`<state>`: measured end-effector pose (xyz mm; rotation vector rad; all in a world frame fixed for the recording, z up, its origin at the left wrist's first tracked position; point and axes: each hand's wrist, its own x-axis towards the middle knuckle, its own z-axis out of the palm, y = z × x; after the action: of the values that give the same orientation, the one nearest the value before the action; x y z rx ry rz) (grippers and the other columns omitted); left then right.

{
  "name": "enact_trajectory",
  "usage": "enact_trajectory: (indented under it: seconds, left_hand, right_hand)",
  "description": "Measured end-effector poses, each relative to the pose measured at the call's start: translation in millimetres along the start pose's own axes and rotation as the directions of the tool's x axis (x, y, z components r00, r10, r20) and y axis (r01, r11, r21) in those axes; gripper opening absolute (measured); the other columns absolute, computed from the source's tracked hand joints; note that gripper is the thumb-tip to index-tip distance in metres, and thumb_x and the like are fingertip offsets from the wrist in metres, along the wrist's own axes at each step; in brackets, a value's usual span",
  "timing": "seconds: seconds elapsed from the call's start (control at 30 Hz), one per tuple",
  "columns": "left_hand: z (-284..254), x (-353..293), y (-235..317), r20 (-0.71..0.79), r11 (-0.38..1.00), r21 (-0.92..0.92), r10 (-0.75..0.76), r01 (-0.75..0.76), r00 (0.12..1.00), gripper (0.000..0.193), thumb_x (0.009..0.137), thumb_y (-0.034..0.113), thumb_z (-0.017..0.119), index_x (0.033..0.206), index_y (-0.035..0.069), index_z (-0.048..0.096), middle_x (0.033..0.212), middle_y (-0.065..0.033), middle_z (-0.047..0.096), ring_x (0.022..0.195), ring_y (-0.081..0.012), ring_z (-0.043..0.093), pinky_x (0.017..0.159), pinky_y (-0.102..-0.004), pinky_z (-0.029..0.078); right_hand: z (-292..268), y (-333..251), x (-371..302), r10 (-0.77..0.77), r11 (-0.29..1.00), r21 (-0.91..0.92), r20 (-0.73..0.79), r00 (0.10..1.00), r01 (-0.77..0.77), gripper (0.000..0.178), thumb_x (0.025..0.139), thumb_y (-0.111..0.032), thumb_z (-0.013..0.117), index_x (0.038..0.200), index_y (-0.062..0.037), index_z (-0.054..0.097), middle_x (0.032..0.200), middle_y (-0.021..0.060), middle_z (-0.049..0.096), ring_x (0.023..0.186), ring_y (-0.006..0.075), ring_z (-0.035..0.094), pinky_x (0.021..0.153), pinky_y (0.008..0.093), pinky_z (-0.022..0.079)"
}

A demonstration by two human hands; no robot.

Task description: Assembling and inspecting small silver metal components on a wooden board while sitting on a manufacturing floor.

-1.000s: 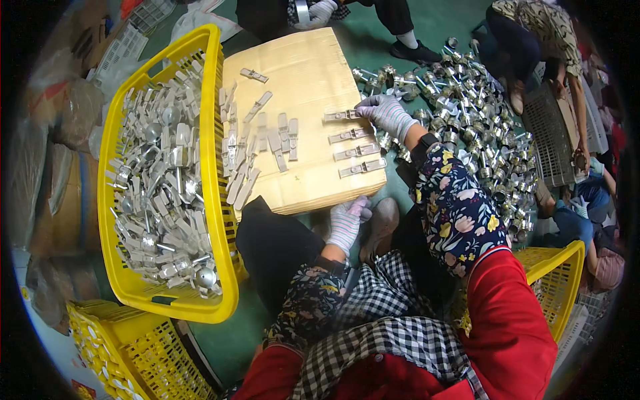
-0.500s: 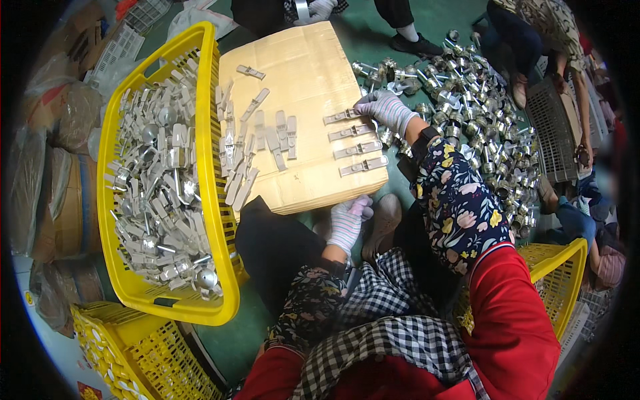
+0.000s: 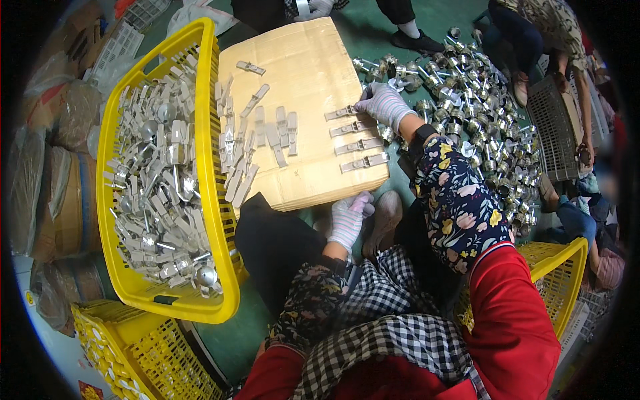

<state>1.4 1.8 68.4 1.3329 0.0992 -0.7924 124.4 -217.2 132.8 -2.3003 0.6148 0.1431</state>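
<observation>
A cardboard-covered board lies before me, holding loose grey clips with metal fittings. Along its right edge, several clips lie in a column, roughly parallel. My right hand, in a striped glove, has its thumb and fingers closed at the outer end of the farthest clip in that column. Just off the board's near edge is my left hand, gloved too. Its fingers are drawn together; whatever they may hold is too small or hidden to make out.
A yellow basket full of clips and metal parts stands against the board's left side. Shiny metal parts are heaped on the green floor at right. More yellow baskets flank me. Co-workers sit at the far side and right.
My left hand has risen slightly toward the board's near edge. The right hand stays at the farthest clip in the column, and the clips keep nearly the same places.
</observation>
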Motion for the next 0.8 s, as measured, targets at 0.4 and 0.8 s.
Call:
enact_trajectory:
  seconds: [0.4, 0.8]
  left_hand:
    - [-4.3, -1.3, 3.9, -0.011, 0.998, 0.047, 0.030, -0.029, 0.999, 0.023, 0.082, 0.022, 0.058, 0.081, 0.000, 0.064, 0.064, -0.0042, 0.060, 0.057, -0.0114, 0.055, 0.054, -0.0243, 0.044]
    - [-1.3, 3.2, -4.7, 0.038, 0.946, 0.194, 0.255, -0.258, 0.966, 0.015, 0.082, 0.007, 0.052, 0.089, 0.000, 0.063, 0.079, -0.0075, 0.063, 0.063, -0.0156, 0.056, 0.057, -0.0272, 0.045]
  right_hand:
    - [-15.6, -51.9, -33.2, -0.079, 0.889, -0.457, -0.081, 0.994, 0.033, 0.029, 0.077, -0.029, 0.063, 0.093, -0.0050, 0.059, 0.094, 0.0178, 0.061, 0.092, 0.0315, 0.058, 0.078, 0.0393, 0.045]
    - [66.9, -115.7, -30.7, -0.582, 0.480, -0.570, 0.362, 0.728, 0.667, 0.027, 0.081, -0.025, 0.049, 0.098, -0.0069, 0.060, 0.098, 0.0171, 0.059, 0.095, 0.0285, 0.057, 0.082, 0.0383, 0.045]
